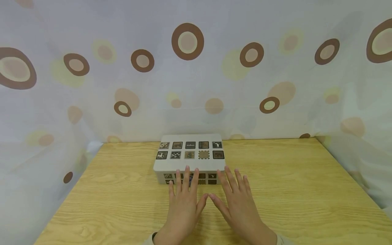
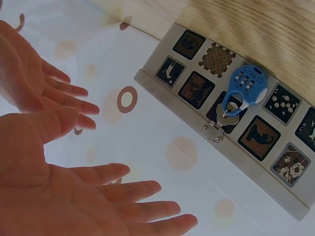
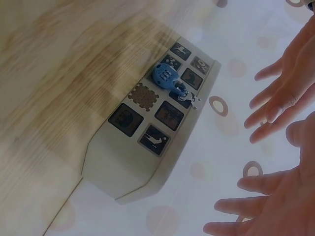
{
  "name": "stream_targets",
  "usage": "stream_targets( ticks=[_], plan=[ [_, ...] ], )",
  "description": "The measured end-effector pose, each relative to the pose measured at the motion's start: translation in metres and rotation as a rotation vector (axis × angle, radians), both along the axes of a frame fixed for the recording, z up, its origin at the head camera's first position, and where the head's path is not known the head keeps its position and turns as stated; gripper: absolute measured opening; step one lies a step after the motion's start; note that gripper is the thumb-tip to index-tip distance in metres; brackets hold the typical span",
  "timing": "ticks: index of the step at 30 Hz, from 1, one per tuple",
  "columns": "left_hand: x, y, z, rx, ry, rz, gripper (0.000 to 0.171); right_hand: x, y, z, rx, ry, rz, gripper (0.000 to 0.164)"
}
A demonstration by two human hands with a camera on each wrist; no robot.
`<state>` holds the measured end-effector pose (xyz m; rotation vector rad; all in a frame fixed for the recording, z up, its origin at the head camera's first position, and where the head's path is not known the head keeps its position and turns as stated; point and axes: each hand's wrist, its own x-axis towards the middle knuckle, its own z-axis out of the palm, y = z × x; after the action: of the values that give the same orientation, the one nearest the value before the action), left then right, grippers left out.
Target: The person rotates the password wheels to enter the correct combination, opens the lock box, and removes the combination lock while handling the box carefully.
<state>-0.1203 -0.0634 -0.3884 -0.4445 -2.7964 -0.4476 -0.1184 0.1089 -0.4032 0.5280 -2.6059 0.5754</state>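
Note:
A white box [image 1: 190, 165] with rows of small dark pictures sits on the wooden table. On its front hangs a blue combination padlock [image 2: 249, 84], hooked through a metal hasp [image 2: 213, 132]; in the head view the fingers mostly hide it. My left hand [image 1: 182, 207] is held in front of the box, fingers straight and spread. Beside it my right hand [image 1: 240, 207] is spread the same way, its thumb tip close to the left thumb. Both hands hold nothing. In the right wrist view the padlock [image 3: 165, 76] hangs at the box's front.
The wooden table [image 1: 291, 183] extends to both sides of the box. Behind it and at the sides hangs a white curtain [image 1: 196, 81] printed with brown rings and pale dots. The box's back edge stands close to the curtain.

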Motion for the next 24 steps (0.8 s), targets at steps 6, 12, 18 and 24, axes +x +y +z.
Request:
stream_targets(
  ticks=[6, 12, 18, 24],
  plan=[
    [0.0013, -0.0003, 0.0000, 0.049, 0.008, -0.018, 0.065, -0.0013, -0.0018, -0.0024, -0.013, 0.033, 0.014, 0.065],
    [0.0014, -0.0010, 0.0002, 0.080, 0.010, -0.029, 0.062, -0.0018, -0.0034, -0.0043, -0.042, 0.030, 0.023, 0.063],
    [-0.0016, -0.0016, 0.0004, 0.086, 0.077, -0.036, 0.061, -0.0040, -0.0055, -0.0044, -0.071, 0.041, 0.048, 0.060],
    [-0.0040, -0.0029, 0.0004, 0.125, 0.107, -0.029, 0.062, -0.0053, -0.0085, -0.0058, -0.087, 0.031, 0.064, 0.058]
  ],
)
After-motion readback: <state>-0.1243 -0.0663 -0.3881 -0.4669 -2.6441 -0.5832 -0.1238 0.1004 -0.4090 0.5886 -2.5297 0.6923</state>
